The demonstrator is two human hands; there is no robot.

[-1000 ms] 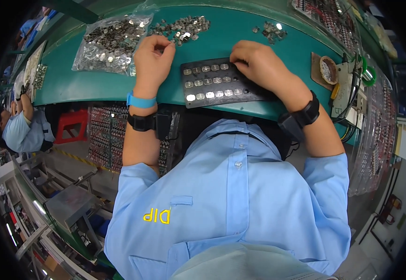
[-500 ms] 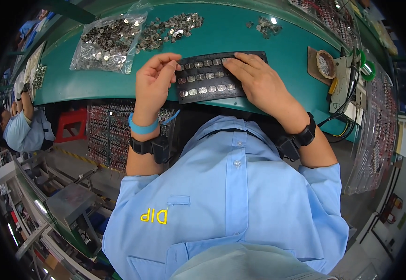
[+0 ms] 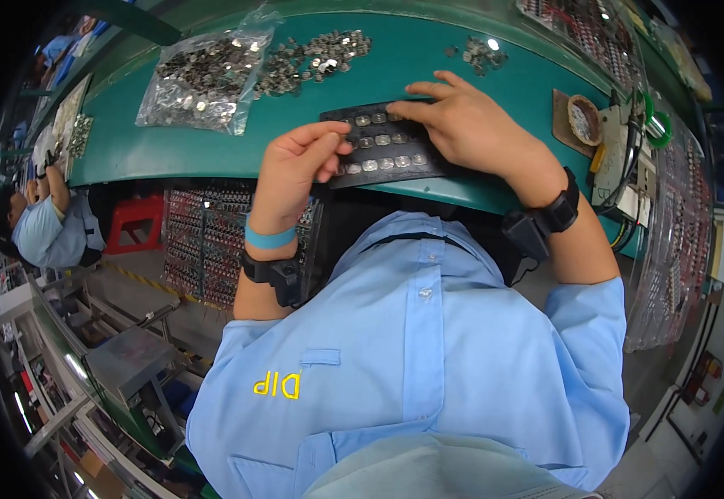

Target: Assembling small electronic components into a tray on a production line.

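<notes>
Left hand at left end of black tray, thumb and index tips pinched together over the tray's left edge; cannot tell if a part is between them. Other fingers curled. Right hand is over the right part of the tray, palm down, fingers spread, one digit touching the top row, the others stretched out past the far edge; no grasp visible. Tray lies on green tabletop at the near edge, in front of the person, tilted slightly in view. Three rows of small silver metal pieces sit in it; both hands cover some spots, so no full count.

Beyond tray, left: clear plastic bag full of similar pieces, loose heap just beside it. Smaller pile beyond the right hand. Far right: round bowl on brown board, green wire spool near it. Blue wristband on left wrist, black strapped devices on both wrists. Co-worker at far left, near red stool.
</notes>
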